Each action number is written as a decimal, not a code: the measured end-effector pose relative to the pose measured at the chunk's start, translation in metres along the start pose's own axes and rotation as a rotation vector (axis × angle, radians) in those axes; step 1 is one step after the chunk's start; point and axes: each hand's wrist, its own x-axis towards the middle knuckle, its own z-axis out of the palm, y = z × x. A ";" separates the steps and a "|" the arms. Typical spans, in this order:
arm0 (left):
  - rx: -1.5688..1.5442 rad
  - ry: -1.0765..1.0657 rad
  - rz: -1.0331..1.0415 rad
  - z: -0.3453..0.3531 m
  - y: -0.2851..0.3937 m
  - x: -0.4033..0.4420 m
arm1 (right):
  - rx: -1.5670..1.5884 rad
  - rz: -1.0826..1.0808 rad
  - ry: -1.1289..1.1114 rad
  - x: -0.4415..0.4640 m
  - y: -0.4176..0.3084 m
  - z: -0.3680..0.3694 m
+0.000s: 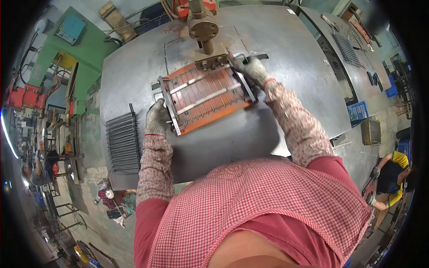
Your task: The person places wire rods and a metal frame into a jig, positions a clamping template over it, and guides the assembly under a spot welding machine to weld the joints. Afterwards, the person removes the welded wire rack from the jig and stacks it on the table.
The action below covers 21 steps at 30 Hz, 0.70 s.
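A copper-orange jig plate (208, 115) lies on the metal table, with metal side bars and thin wire rods across it. Two pale flat strips (203, 103) cross the rods. My gloved left hand (156, 116) is closed at the jig's left side, by a small handle. At its upper right corner, my gloved right hand (254, 70) is closed on the jig's edge, beside a dark bar (255, 58); its fingertips are partly hidden. The block of a press-like machine head (210, 58) stands over the jig's far edge.
A stack of dark wire racks (123, 142) lies on the table's left. Another wire rack (346, 50) and black-handled tools (374, 79) are on the right-hand bench. Blue baskets (357, 111) stand beside it. A co-worker (393, 178) is at far right; a green machine (67, 44) stands left.
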 end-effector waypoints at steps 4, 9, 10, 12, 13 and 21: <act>-0.307 -0.046 0.139 0.020 -0.021 -0.003 | 0.008 -0.092 0.154 0.007 -0.036 -0.011; -0.354 -0.377 0.269 0.097 -0.104 -0.087 | 0.038 -0.216 0.338 0.000 -0.007 -0.012; 0.299 -0.454 0.138 0.103 -0.106 -0.106 | 0.014 -0.176 0.303 -0.004 0.005 -0.011; 0.760 -0.706 0.095 0.118 -0.099 -0.149 | -0.030 -0.077 0.206 -0.015 0.024 -0.013; 0.567 -0.902 0.203 0.125 -0.089 -0.170 | 0.001 -0.021 0.177 -0.027 0.027 -0.015; 0.791 0.305 0.595 0.061 -0.003 -0.049 | 0.226 0.064 0.222 -0.063 0.050 -0.024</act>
